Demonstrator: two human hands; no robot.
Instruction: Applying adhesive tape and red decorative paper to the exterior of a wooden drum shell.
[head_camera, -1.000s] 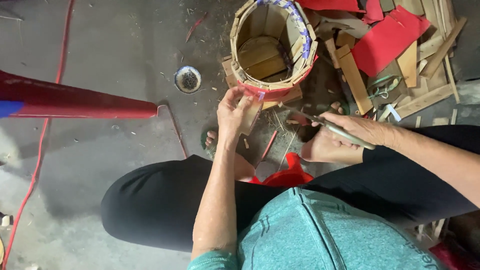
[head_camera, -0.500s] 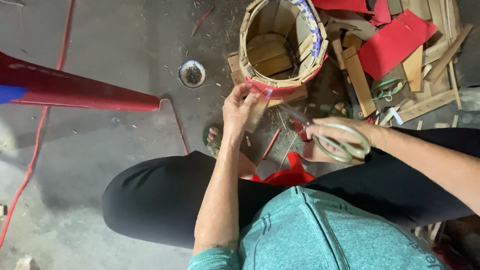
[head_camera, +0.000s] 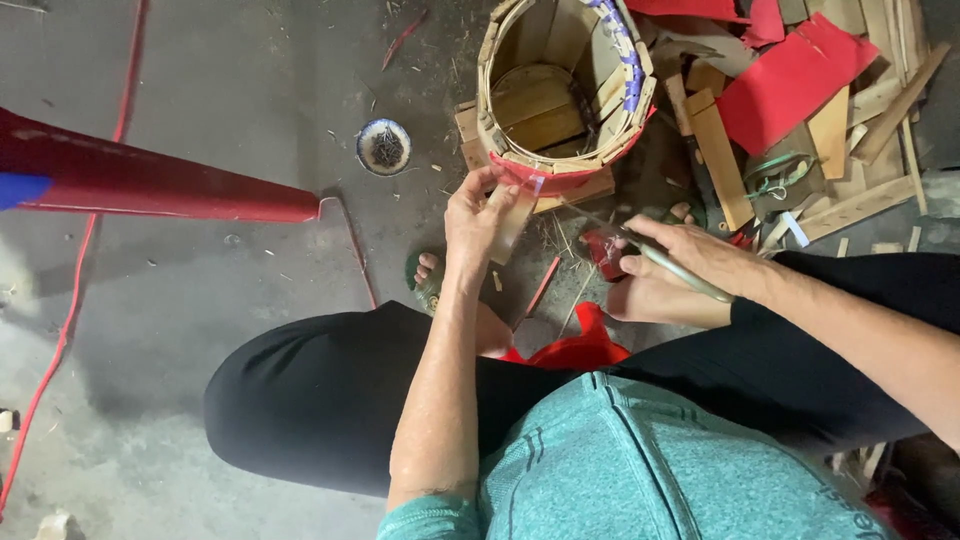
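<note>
A grey concrete floor (head_camera: 200, 80) fills the left half of the frame, and a long red beam (head_camera: 160, 185) crosses it from the left edge toward the middle. At the upper centre a round wooden-slat basket (head_camera: 560, 90) lies tipped with its open mouth toward the camera, a red band along its near rim, probably so the rim sits within easy reach of both hands. To its right, in the upper right of the frame, lies a heap of wooden strips (head_camera: 720, 150) and red sheet pieces (head_camera: 790, 75), close at hand as stock. A small round dish (head_camera: 384, 147) holding dark bits, too small to make out, sits on the floor left of the basket. The left hand (head_camera: 475, 215), just below the basket's rim, is closed in a pinch on a pale flat strip (head_camera: 515, 220) whose top end touches the red band, seemingly to steady it there. The right hand (head_camera: 680, 260), at centre right, is wrapped tightly around a thin metal tool (head_camera: 690, 275) whose tip points up-left toward the strip.
</note>
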